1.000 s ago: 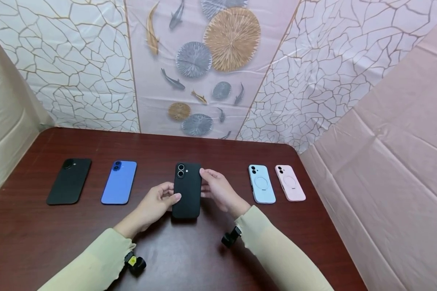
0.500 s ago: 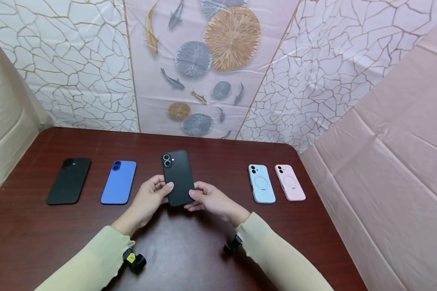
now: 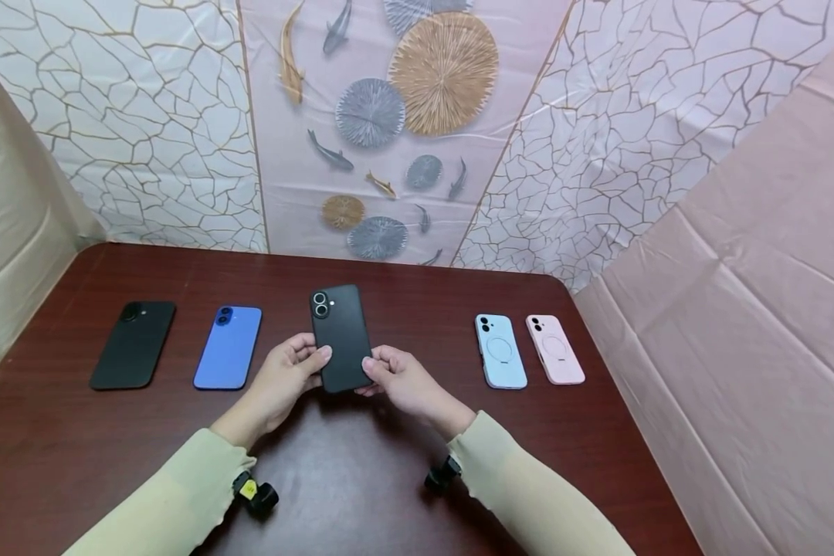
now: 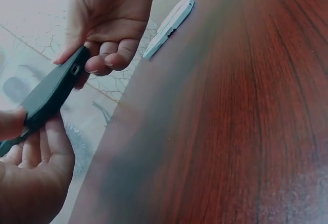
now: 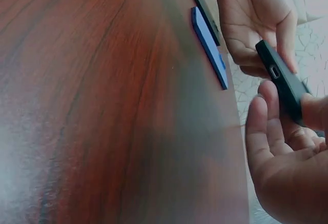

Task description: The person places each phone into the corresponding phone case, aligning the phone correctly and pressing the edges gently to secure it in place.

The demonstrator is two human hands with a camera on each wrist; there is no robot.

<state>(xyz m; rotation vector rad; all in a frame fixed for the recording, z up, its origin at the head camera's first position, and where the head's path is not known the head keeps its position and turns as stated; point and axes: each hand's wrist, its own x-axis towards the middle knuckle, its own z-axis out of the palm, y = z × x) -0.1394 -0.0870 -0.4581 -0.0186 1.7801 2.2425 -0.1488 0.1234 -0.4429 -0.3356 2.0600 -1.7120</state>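
Both sets of fingers pinch the lower end of the black phone (image 3: 341, 337), the left hand (image 3: 283, 382) on its left edge and the right hand (image 3: 400, 380) on its right, holding it clear of the table (image 3: 403, 293). It is up in the hands, camera side facing upward. To the left lie a blue phone (image 3: 228, 347) and another black phone (image 3: 133, 344); to the right, 2 pale cases (image 3: 500, 350).
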